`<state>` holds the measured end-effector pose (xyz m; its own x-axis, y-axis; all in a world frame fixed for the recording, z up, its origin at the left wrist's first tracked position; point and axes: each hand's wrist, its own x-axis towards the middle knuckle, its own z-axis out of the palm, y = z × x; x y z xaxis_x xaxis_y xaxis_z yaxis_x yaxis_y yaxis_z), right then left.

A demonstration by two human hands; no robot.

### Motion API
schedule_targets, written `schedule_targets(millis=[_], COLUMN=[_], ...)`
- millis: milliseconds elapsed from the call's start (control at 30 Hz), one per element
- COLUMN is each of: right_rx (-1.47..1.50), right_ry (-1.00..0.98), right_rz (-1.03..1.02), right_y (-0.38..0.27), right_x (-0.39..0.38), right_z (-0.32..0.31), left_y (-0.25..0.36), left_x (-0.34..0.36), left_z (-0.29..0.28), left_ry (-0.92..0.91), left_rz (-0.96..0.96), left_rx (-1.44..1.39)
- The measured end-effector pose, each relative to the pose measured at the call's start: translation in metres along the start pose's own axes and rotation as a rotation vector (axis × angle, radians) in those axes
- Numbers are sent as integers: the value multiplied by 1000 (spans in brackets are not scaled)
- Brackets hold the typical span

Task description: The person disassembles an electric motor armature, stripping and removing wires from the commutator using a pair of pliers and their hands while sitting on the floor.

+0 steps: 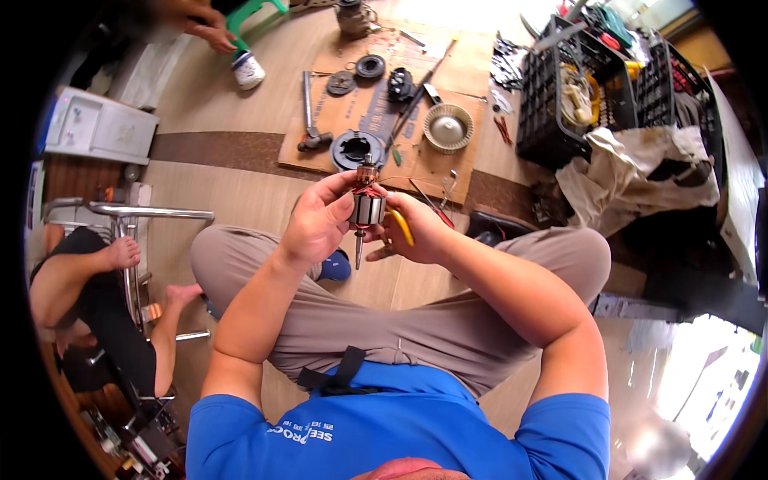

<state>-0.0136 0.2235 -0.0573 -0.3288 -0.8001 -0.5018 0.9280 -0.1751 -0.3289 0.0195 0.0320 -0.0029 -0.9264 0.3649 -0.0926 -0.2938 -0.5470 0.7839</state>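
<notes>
Upright in front of my lap is a motor armature (368, 210), with a copper commutator at its top, red and copper windings, a slotted steel core and a shaft pointing down. My left hand (316, 222) pinches it from the left with thumb and fingers. From the right, my right hand (422, 230) reaches up to the windings with its thumb and index finger. A yellow-handled tool (402, 227) is tucked in that same hand; its working end is hidden. A thin copper wire runs off to the right near the commutator.
Ahead, a cardboard sheet (324, 112) bears a hammer (309, 112), a dark round housing (357, 150), a finned fan wheel (448, 128) and other motor parts. Black crates (532, 120) stand at right. Other people sit at left, beside a metal-framed chair (152, 212), and at far left.
</notes>
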Motion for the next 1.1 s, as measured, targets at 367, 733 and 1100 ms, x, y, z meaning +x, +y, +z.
schedule_targets(millis=[367, 733, 1100], right_rx=[-164, -1555, -1812], right_ry=[22, 517, 671], right_rz=[-124, -871, -1130], right_y=[-11, -25, -25], right_x=[-15, -30, -27], right_z=[21, 33, 31], left_y=[13, 10, 6], left_x=[-1, 2, 3], left_z=[-12, -11, -5], left_ry=[209, 198, 207], left_rz=[60, 60, 33], left_rx=[11, 24, 71])
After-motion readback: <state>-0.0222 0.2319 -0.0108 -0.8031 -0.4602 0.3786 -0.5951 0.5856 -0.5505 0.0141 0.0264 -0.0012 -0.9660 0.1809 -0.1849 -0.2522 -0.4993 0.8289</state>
